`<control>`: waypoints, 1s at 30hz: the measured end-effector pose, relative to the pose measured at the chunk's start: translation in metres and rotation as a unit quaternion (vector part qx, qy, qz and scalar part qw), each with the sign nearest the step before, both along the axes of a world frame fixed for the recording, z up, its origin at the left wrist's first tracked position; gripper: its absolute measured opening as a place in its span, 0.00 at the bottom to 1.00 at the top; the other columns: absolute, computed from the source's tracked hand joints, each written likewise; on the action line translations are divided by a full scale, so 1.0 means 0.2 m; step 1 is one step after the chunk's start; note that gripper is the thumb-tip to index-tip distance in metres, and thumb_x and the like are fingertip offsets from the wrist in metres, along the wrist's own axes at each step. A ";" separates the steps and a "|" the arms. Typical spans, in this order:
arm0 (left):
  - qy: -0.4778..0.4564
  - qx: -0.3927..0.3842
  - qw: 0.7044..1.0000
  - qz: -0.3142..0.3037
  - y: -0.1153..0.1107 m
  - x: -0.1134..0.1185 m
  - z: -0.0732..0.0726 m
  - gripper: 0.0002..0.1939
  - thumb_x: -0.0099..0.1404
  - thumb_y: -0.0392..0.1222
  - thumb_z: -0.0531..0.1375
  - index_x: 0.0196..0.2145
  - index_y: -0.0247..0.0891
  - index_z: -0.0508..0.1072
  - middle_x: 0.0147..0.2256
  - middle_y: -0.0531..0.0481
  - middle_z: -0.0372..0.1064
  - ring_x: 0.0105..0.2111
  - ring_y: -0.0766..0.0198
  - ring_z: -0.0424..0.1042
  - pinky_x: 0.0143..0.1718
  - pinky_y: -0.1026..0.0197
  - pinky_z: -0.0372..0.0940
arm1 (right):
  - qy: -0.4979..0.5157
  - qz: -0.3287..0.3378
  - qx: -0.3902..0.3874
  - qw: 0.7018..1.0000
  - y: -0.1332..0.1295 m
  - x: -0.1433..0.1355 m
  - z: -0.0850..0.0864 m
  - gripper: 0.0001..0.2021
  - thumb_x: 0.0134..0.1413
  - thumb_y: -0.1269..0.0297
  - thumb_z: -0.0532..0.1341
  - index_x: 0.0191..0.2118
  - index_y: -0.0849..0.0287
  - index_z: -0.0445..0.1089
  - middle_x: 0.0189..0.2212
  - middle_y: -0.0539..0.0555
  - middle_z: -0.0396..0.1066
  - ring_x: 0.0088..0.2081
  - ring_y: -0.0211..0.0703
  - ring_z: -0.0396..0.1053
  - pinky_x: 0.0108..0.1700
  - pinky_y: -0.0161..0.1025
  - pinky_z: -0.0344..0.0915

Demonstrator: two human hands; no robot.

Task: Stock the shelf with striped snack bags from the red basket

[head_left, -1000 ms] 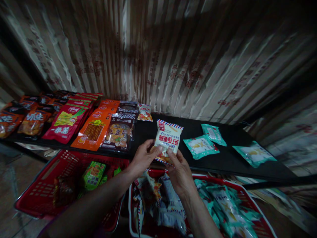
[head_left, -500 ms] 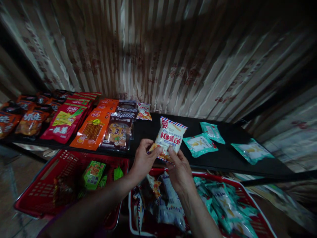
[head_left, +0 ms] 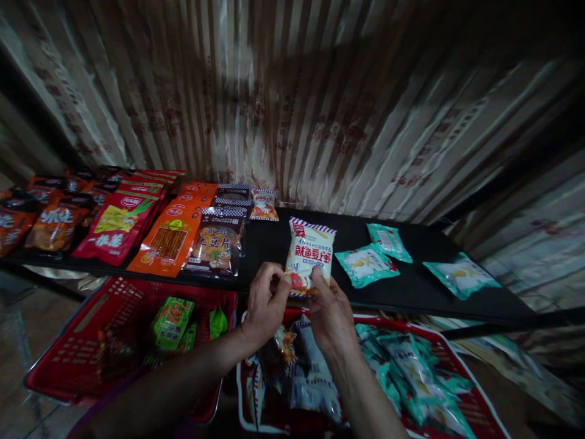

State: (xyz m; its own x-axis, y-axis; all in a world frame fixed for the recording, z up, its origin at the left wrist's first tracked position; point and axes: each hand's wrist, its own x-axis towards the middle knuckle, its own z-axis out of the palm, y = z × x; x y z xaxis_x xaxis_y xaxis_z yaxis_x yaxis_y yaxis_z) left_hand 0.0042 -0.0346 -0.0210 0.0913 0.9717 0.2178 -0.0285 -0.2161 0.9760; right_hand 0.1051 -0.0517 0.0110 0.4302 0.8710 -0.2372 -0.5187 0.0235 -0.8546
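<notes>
Both hands grip a white snack bag (head_left: pixel 311 242) with a red-and-blue striped edge and red lettering, held upright over the front of the black shelf (head_left: pixel 274 247). My left hand (head_left: pixel 264 300) pinches its lower left corner, thumb in front. My right hand (head_left: pixel 333 314) has its thumb pressed on the lower right front, with the fingers behind. Farther back on the shelf stands a smaller-looking bag of the same design (head_left: pixel 264 206). To the left of it are brown potato-chip packets (head_left: pixel 214 241); several teal snack bags (head_left: pixel 367 264) lie at right.
Orange packets (head_left: pixel 167 241), pink-red packets (head_left: pixel 116 225) and dark orange packets (head_left: pixel 55 225) fill the shelf's left side. Below are a red basket (head_left: pixel 68 347) with green packets and another red basket (head_left: pixel 479 390) holding white and teal bags. Striped sheeting (head_left: pixel 292 103) hangs behind.
The snack bag has shifted slightly left and turned more upright. My left hand's grip has moved a little at its lower left corner; the right hand keeps its hold.
</notes>
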 end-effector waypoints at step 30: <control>-0.113 -0.127 0.983 -0.073 0.13 -0.02 0.03 0.17 0.61 0.52 0.58 0.41 0.36 0.70 0.38 0.46 0.74 0.38 0.59 0.72 0.41 0.59 0.67 | -0.054 0.058 -0.001 0.997 -0.01 -0.01 -0.04 0.22 0.39 0.59 0.70 0.44 0.57 0.70 0.35 0.51 0.77 0.34 0.41 0.72 0.40 0.39 0.67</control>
